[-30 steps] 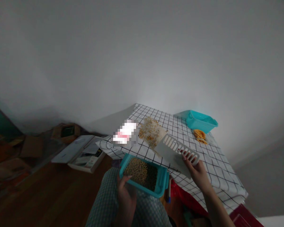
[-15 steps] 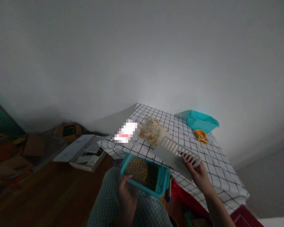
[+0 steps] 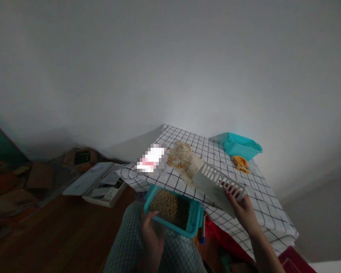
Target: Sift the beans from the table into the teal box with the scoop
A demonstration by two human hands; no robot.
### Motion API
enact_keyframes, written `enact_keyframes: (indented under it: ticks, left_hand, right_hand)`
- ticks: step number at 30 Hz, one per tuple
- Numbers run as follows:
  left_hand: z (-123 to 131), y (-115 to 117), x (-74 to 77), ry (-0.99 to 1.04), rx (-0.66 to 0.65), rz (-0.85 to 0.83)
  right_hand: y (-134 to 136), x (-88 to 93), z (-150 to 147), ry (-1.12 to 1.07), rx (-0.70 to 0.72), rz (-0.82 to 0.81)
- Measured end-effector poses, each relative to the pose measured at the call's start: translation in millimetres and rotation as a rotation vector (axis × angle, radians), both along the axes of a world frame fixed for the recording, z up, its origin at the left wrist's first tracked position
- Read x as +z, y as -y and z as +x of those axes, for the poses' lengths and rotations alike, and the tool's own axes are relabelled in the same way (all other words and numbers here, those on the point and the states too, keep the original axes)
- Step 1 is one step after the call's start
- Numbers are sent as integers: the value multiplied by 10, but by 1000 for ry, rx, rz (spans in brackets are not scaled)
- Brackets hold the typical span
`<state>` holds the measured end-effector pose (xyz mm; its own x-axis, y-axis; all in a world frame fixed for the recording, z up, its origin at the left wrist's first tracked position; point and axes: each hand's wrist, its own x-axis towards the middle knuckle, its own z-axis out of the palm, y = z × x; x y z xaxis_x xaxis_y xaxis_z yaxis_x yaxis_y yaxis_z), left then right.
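Right hand (image 3: 244, 212) clamped on the slotted white plastic scoop (image 3: 216, 184), its front edge against the pile of yellow grains (image 3: 183, 161) on the checked white tablecloth (image 3: 261, 201). Left hand (image 3: 152, 233) closed around the turquoise plastic tray of beans (image 3: 173, 208), held under the table edge. Best kept flat and low, drawn slowly toward the tray, tray snug beneath the cloth's rim.

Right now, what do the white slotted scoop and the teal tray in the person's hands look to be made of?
White slotted scoop, in the right hand: seemingly moulded plastic, matt, with an even row of slots along its rim. Teal tray, held by the left hand: probably plastic too, uniform colour, rounded corners, thin raised rim; dim light hides any gloss.
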<state>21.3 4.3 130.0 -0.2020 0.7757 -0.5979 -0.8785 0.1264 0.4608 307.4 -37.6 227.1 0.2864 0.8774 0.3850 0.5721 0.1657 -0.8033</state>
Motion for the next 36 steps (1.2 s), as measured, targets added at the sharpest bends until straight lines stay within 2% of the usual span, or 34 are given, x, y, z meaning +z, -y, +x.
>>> enact_keyframes:
  ticks: [11, 20, 26, 31, 36]
  left_hand:
    - [-5, 5, -55, -6, -5, 9]
    - [7, 2, -43, -60, -25, 64]
    - [5, 4, -8, 24, -7, 36]
    - [4, -6, 18, 24, 12, 32]
    - [-24, 4, 68, 45, 2, 2]
  right_hand:
    - [-3, -27, 22, -6, -7, 4]
    - [60, 26, -49, -35, 68, -5]
    - [73, 56, -29, -35, 59, -20]
    - [68, -67, -84, -118, 71, -35]
    - [-97, -251, -105, -199, 54, -62]
